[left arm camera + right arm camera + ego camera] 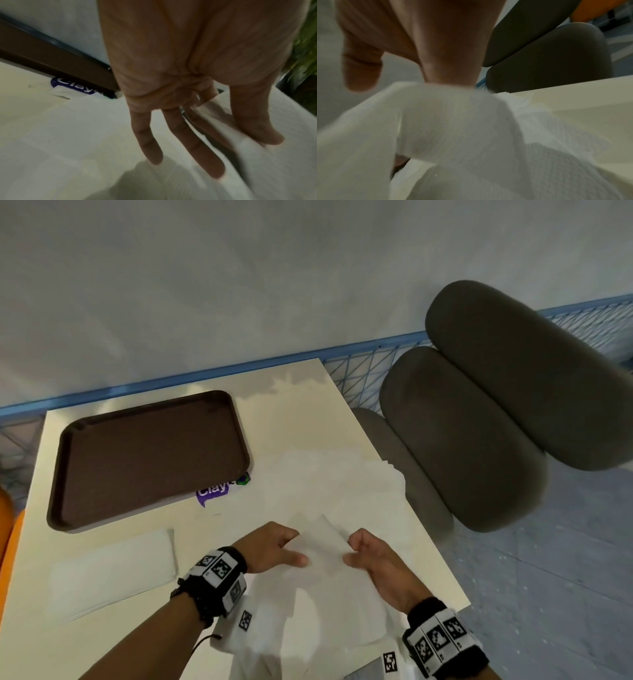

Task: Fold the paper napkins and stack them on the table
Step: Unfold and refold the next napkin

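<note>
Overhead, both hands pinch one napkin (left grip's fingers look straight wrist-side).

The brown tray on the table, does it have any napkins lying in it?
No. In the head view the brown tray holds nothing; the folded napkins lie on the table in front of it.

Dim soft light, blurred wrist views
</note>
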A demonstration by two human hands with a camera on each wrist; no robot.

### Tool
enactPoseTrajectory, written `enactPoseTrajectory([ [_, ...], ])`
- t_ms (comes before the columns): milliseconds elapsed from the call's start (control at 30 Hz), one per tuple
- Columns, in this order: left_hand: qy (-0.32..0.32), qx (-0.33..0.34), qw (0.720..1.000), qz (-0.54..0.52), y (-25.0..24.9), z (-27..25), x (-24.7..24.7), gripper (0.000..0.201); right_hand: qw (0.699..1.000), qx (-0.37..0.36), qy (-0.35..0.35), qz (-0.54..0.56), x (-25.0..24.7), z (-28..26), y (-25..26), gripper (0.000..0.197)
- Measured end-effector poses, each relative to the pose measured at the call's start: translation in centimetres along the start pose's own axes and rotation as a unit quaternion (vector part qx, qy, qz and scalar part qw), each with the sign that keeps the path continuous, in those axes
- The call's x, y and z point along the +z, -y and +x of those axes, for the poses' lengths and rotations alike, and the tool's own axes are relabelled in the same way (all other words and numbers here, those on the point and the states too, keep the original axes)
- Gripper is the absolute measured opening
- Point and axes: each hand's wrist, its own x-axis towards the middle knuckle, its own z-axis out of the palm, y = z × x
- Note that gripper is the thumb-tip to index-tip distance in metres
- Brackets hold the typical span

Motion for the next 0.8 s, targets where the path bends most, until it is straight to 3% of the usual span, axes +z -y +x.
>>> enactPoseTrajectory([
  [100,0.029,0.026,0.997,-0.07,-2.1,-1.6,-1.5,0.025,0.996,0.05,0.043,0.055,0.2,-0.7,1.1,0.058],
  [200,0.045,0.03,0.982,-0.18,-3.6,-3.9,-3.5,0.03,0.991,0.079,0.09,0.06,1.3,-1.0,2.3,0.058],
  [333,0.029,0.058,0.964,-0.257,-3.9,-7.3,-6.1,0.046,0.987,0.036,0.156,0.007,4.1,-0.3,5.5,0.052],
  [467,0.01,0.106,0.951,-0.289,-4.0,-11.1,-8.7,0.062,0.989,-0.017,0.145,-0.031,7.0,0.6,8.8,0.053],
  [633,-0.003,0.147,0.953,-0.266,-4.8,-14.6,-10.6,0.086,0.96,-0.072,0.155,-0.223,10.3,0.7,13.1,0.042],
  [700,-0.024,0.172,0.935,-0.31,-5.0,-15.4,-11.2,0.091,0.956,-0.098,0.145,-0.235,11.3,0.6,14.2,0.043],
  [800,-0.052,0.189,0.863,-0.465,-4.9,-15.7,-11.6,0.098,0.973,-0.137,0.121,-0.142,12.1,0.5,15.0,0.044],
])
